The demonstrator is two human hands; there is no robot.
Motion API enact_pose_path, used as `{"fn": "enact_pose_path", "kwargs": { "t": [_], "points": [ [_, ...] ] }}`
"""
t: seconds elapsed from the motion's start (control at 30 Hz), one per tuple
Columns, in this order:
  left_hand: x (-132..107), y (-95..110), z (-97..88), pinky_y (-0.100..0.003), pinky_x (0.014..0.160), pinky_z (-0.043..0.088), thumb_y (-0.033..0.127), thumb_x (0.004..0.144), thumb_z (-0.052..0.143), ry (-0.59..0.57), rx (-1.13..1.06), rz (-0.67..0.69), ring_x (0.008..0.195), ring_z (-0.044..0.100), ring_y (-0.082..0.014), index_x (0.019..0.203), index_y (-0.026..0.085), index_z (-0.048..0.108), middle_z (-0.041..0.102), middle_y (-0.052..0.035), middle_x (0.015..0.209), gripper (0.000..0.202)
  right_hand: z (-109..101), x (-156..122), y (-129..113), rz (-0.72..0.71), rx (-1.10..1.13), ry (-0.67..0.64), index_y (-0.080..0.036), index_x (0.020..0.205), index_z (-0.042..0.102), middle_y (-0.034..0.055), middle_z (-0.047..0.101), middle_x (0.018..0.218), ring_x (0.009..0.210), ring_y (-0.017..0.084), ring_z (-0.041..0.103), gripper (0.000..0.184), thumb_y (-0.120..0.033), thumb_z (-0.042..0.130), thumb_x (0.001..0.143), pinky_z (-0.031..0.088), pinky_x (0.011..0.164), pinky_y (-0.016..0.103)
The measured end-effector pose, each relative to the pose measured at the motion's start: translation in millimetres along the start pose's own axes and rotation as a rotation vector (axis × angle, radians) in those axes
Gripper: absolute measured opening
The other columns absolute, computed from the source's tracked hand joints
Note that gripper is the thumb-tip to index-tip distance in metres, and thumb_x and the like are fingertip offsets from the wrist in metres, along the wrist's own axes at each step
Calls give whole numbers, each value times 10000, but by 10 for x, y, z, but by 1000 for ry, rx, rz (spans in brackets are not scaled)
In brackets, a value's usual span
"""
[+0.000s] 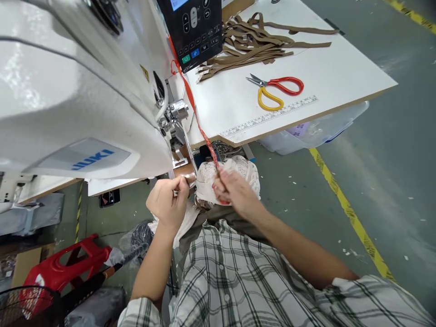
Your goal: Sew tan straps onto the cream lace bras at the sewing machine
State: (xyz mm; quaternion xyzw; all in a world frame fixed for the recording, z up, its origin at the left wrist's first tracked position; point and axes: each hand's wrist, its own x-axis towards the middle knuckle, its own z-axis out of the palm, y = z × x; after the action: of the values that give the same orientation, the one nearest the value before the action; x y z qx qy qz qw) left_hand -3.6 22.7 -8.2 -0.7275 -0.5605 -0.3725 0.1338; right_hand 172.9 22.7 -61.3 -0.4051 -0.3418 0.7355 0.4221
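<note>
My left hand [167,203] is closed in a pinch on white lace fabric [235,170] right at the front of the sewing machine [78,95], close to its presser foot [180,154]. My right hand [234,193] lies on the bunched lace with its fingers pinched on a red elastic tape [194,109]. The tape runs up from the lace past the needle area to the machine's head. Brown cloth [185,171] shows under the foot between my hands.
A white worktable [340,68] holds red-and-yellow scissors [277,88], a pile of brown strips [252,43] and a printed ruler along its edge. A black control panel [194,29] hangs on the machine. A clear plastic bin [316,131] stands below; a red stool [64,268] at lower left.
</note>
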Motion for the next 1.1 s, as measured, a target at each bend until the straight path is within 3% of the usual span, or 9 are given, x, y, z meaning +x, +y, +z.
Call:
{"fn": "enact_pose_path", "kwargs": {
  "t": [0.07,0.13,0.2,0.27,0.33,0.6,0.9,1.0,1.1],
  "points": [
    [23,-31,59,-237,578,402,227,893,627,28,48,-80,582,551,-121,692,207,694,586,10,545,212,-474,115,50,-67,-464,263,-225,989,523,31,561,788,605,149,485,438,-641,391,949,436,560,293],
    [41,-53,104,-241,595,398,252,903,618,53,58,-127,596,553,-123,700,207,706,596,6,564,226,-997,214,142,-123,-971,490,-176,1130,547,152,625,1041,923,272,587,450,-568,426,945,495,805,420],
    [45,-69,133,-246,611,394,276,910,615,57,61,-156,617,560,-126,731,206,721,616,0,597,220,-1464,261,269,-67,-1306,539,-73,1278,518,271,543,1302,1237,397,490,571,-516,469,921,409,1015,530],
    [38,-80,149,-250,616,384,290,914,615,41,77,-166,625,557,-129,748,207,728,626,-4,613,218,-1792,251,408,51,-1447,508,-12,1319,517,321,455,1415,1343,446,406,632,-492,474,911,361,1077,555],
    [26,-87,158,-253,610,375,288,910,625,46,96,-155,626,555,-132,756,208,731,634,-5,617,204,-1958,218,532,131,-1467,455,-9,1335,532,319,438,1444,1357,451,406,663,-515,457,912,393,1063,547],
    [33,-52,148,-263,602,362,331,927,600,24,167,-193,625,552,-140,770,217,738,647,-9,612,238,-1913,294,747,84,-1395,337,-75,1357,551,272,468,1442,1244,391,538,673,-555,429,901,446,1031,542],
    [37,-26,150,-266,607,356,338,934,601,15,170,-213,616,528,-138,750,210,734,619,-3,585,261,-1888,304,762,36,-1315,310,-79,1320,570,263,480,1424,1338,399,446,629,-527,455,894,518,940,483],
    [39,-21,148,-270,615,352,356,936,606,13,185,-227,638,543,-144,798,215,749,640,-11,622,244,-1733,320,681,1,-1225,293,-111,1266,601,237,519,1390,1288,386,488,561,-509,474,891,524,914,474],
    [52,-11,140,-278,608,328,376,945,595,-22,199,-231,630,526,-147,811,216,753,623,-8,614,262,-1314,322,435,-118,-1073,297,-166,1178,641,184,601,1240,1134,317,590,436,-478,492,912,534,882,422]
  ]
}}
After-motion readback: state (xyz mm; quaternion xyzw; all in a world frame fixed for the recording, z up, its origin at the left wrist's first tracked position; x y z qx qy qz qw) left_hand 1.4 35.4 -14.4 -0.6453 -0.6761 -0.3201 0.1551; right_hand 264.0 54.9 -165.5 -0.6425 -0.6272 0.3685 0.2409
